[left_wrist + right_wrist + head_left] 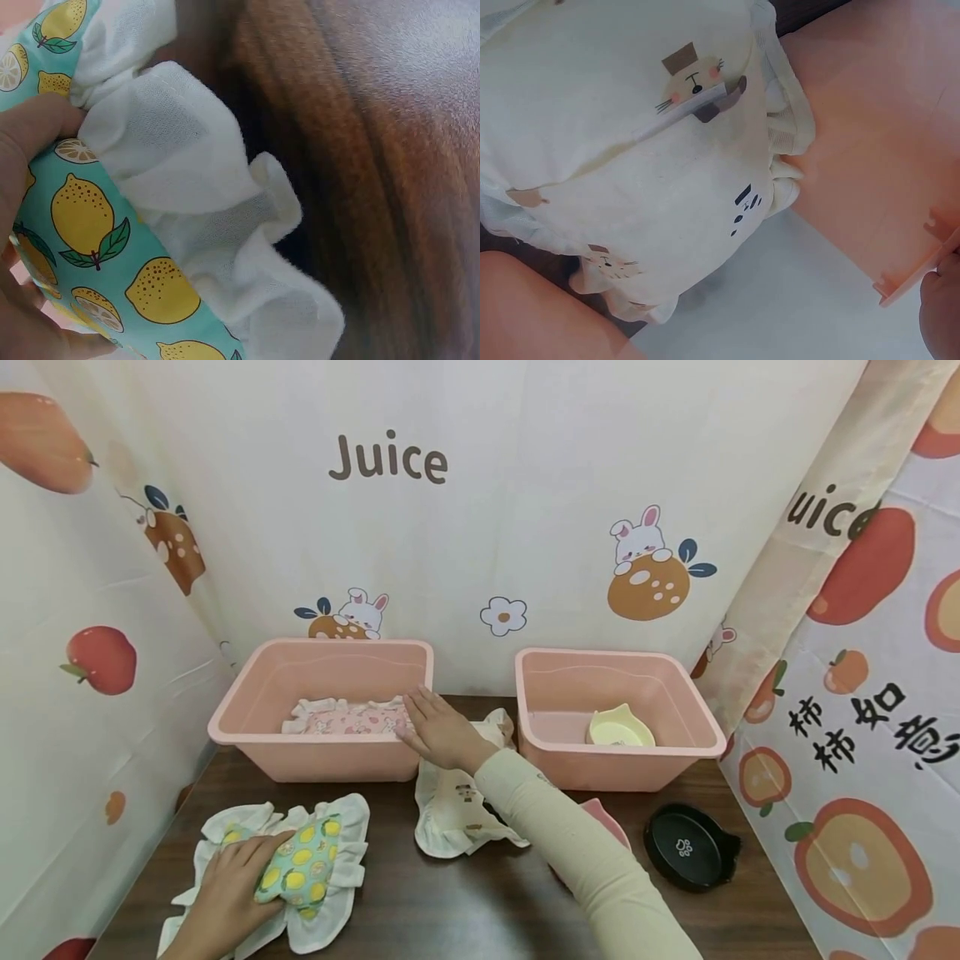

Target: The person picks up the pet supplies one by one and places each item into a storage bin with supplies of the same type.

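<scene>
On the left, my left hand [238, 872] grips a green lemon-print pillow [303, 860] with a white ruffled edge. Its fingers squeeze the middle, bunching the fabric; in the left wrist view the lemon print [82, 210] bulges between thumb and fingers. My right hand [446, 731] reaches across to the right side of the left pink bin [322, 760], fingers extended over its rim. In the right wrist view, part of that hand [941, 315] shows right at the bin's rim. Beneath the right forearm lies a cream ruffled pillow [461, 806] with animal prints. Inside the left bin sits a pink ruffled pillow [356, 718].
A second pink bin [592, 768] stands at the right and holds a yellow cat-eared bowl [621, 727]. In front of it lie a black bowl [690, 847] with a paw print and a pink bowl [606, 822], partly hidden by the sleeve. Printed curtains enclose the wooden table [420, 910].
</scene>
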Available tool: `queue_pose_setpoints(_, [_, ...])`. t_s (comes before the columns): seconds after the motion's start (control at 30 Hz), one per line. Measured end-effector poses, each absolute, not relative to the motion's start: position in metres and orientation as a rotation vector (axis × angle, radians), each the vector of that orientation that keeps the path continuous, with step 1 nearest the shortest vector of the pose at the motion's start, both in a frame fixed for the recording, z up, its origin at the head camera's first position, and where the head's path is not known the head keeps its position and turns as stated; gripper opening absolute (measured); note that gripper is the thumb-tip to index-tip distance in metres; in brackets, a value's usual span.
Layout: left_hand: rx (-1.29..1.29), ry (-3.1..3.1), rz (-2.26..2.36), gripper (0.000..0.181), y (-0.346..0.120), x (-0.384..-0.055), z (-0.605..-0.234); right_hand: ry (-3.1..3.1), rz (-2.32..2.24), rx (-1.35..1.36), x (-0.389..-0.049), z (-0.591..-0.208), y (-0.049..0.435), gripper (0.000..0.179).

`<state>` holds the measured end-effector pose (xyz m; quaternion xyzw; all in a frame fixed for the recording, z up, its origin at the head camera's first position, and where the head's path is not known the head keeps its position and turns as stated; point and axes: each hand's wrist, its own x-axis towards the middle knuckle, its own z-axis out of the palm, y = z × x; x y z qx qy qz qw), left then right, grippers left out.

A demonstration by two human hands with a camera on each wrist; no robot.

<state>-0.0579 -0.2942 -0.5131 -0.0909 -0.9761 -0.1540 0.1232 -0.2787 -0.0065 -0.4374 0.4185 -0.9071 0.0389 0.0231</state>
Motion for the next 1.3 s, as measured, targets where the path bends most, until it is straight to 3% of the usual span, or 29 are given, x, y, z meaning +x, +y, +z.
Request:
queue_pose_setpoints(0.3, [-0.360, -2.677, -0.529, 0.100, -0.297, -0.055, -0.475, -2.806, 0.145, 1.297, -0.280, -0.438, -0.007, 0.062])
queue_pose_setpoints(0.5, [-0.414, -2.586, -0.560, 0.089, -0.300, -0.064, -0.445, -2.810, 0.138, 1.295, -0.278, -0.440, -0.007, 0.063])
queue_pose_setpoints(0.73, [-0.465, -2.496, -0.530, 0.079, -0.300, -0.097, -0.405, -2.811, 0.109, 1.301, -0.279, -0.438, -0.007, 0.065])
queue_pose_setpoints(0.93, [-0.470, -2.497, -0.445, 0.083, -0.300, -0.128, -0.376, -2.824, 0.099, 1.298, -0.281, -0.439, -0.008, 0.065])
queue_pose_setpoints(1.3, [-0.427, -2.567, -0.387, 0.083, -0.300, -0.184, -0.350, -2.837, 0.132, 1.305, -0.280, -0.435, -0.009, 0.065])
